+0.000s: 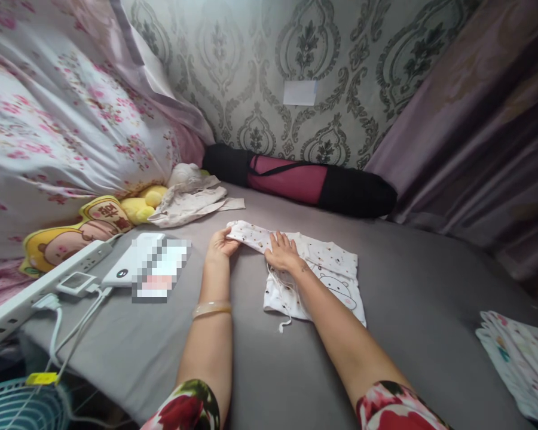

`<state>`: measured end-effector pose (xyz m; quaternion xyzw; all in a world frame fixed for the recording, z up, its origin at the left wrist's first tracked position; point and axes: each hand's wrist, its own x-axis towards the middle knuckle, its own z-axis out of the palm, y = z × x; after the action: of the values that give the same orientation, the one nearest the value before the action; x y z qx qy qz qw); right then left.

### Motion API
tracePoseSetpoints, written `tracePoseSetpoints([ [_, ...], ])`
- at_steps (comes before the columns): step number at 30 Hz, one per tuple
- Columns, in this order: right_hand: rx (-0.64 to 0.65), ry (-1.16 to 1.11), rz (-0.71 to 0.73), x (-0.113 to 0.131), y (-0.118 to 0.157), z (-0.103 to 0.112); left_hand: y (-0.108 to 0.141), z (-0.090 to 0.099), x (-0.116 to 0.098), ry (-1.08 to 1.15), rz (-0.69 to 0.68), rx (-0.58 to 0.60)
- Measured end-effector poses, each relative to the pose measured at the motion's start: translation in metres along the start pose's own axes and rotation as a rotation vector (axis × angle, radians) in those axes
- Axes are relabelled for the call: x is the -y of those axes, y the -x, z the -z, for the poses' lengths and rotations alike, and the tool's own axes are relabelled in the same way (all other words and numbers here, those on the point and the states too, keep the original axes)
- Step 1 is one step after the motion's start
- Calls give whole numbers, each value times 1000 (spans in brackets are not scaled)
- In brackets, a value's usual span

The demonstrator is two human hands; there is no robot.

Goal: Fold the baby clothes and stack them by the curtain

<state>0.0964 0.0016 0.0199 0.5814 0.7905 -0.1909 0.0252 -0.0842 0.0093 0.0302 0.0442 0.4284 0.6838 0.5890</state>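
Observation:
A white baby top [336, 263] with small dotted prints, an animal face drawing and white tie strings lies partly folded on the grey sheet. One sleeve stretches out to the left. My left hand [223, 243] pinches the end of that sleeve between thumb and fingers. My right hand [283, 254] lies flat over the sleeve near the body of the top, fingers slightly spread. The tie strings [286, 322] trail below my right wrist, and my right forearm covers part of the face print.
A black and pink long bag [291, 179] lies along the patterned wall. A crumpled pale garment [192, 203] and yellow plush toys [143, 206] sit back left. A power strip [45, 292] and white device [130, 260] are at left; folded clothes [520, 358] lie right.

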Motion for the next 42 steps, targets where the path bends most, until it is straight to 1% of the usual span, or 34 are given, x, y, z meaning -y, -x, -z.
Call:
tracePoseSetpoints([
  [2, 26, -2, -14, 2, -2, 2, 2, -3, -1, 50, 33, 28],
  [5, 51, -34, -2, -1, -5, 6, 7, -9, -2, 61, 33, 76],
  [7, 30, -120, 57, -8, -4, 9, 11, -16, 0, 62, 33, 112],
  [8, -7, -194, 86, -13, -2, 11, 13, -20, 1, 66, 34, 131],
  [10, -129, -401, 101, -25, 5, 16, 18, -28, 6, 77, 42, 176],
  [12, -254, -674, 24, -38, 16, 22, 23, -38, 13, 76, 50, 220],
  [13, -284, -830, -33, -45, 23, 24, 25, -43, 18, 63, 49, 239],
  [15, -273, -1143, -134, -58, 38, 29, 29, -51, 29, -9, 23, 260],
  [17, -213, -1390, -188, -69, 54, 31, 33, -58, 42, -117, -20, 280],
  [19, -167, -1537, -206, -79, 66, 31, 37, -63, 55, -201, -58, 327],
  [21, -147, -1634, -218, -86, 74, 30, 41, -66, 68, -248, -79, 384],
  [24, -129, -1729, -245, -90, 78, 28, 48, -70, 85, -326, -98, 418],
  [27, -112, -1742, -231, -90, 76, 27, 53, -72, 99, -387, -122, 449],
  [30, -97, -1744, -206, -88, 73, 26, 55, -72, 110, -434, -159, 491],
  [33, -85, -1809, -220, -86, 71, 25, 56, -70, 117, -511, -194, 520],
  [36, -83, -1858, -218, -85, 70, 25, 58, -68, 120, -580, -188, 592],
  [40, -91, -1828, -183, -84, 70, 28, 62, -71, 115, -552, -47, 716],
  [42, -97, -1840, -168, -83, 70, 28, 61, -72, 106, -527, 1, 708],
])
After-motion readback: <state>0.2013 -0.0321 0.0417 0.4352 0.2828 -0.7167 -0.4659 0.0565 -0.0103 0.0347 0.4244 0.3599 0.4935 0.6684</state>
